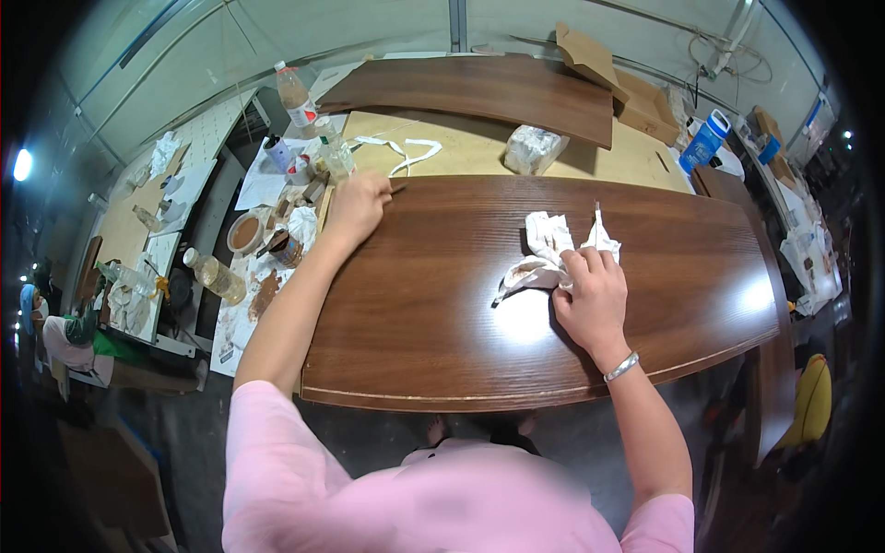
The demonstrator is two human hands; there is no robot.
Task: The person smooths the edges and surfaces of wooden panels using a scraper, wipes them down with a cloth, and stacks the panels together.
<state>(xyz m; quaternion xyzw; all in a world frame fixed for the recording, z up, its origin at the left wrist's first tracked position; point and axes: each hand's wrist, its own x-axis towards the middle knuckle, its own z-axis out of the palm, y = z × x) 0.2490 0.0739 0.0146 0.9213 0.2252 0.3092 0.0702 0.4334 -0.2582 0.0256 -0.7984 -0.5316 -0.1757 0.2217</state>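
Note:
A dark brown wood-grain panel [442,304] with a curved front edge lies flat before me. My right hand [595,295] rests on its right half, fingers closed on a crumpled white rag [544,240] with brown stains. Parts of the rag stick out to the left and beyond the fingertips, and a thin tip shows above its far peak. My left hand [358,207] is at the panel's far left corner, its fingers curled. A short, thin dark end pokes out from it over the panel; the rest is hidden in the hand.
Left of the panel are a tub of brown paste [245,234], a bottle of yellowish liquid [215,276] and stained paper. A tall bottle [296,100] stands farther back. Behind lie another brown panel [479,88], a plastic-wrapped bundle [535,149], a cardboard box [645,106] and a blue container [704,140].

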